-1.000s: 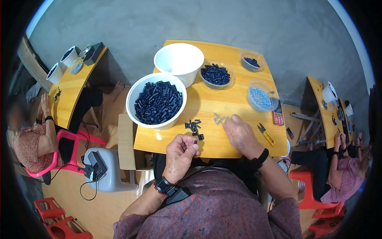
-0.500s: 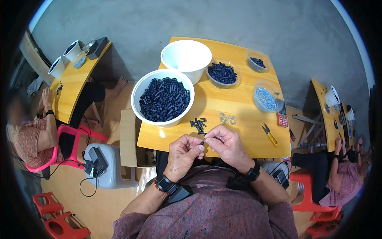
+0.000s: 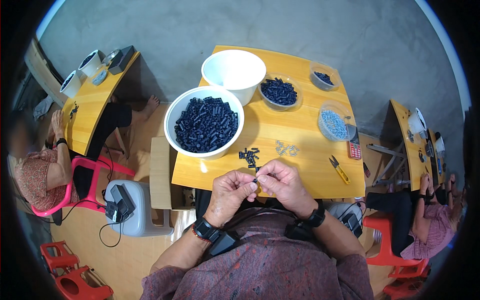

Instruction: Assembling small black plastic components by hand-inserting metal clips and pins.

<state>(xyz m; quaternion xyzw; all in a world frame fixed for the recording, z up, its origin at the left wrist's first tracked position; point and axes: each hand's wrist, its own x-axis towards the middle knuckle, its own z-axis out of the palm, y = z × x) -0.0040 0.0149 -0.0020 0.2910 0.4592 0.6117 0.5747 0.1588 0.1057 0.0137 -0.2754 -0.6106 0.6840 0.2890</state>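
Above the table's near edge, my left hand (image 3: pixel 231 195) pinches a small black plastic piece (image 3: pixel 255 180) between thumb and fingertips. The right hand (image 3: pixel 285 187) is also closed in a pinch and meets the left at that piece. Whatever lies between the right fingertips is too small to make out. Just beyond the hands is a loose pile of black plastic pieces (image 3: pixel 248 156). To its right lies a scatter of small clear, pale pieces (image 3: pixel 287 148). Snips with yellow handles (image 3: pixel 340 170) rest farther right.
A white bucket (image 3: pixel 170 120) full of black pieces stands left, before another white bucket (image 3: pixel 206 75). Clear bowls of black pieces and a bowl (image 3: pixel 322 130) of light-blue pieces are farther back, near a red calculator (image 3: pixel 354 151). A cardboard box (image 3: pixel 160 175) stands left. People sit at side tables.
My right hand has shifted slightly, its fingertips closing in on the black piece in the left. The things on the table have kept their places.
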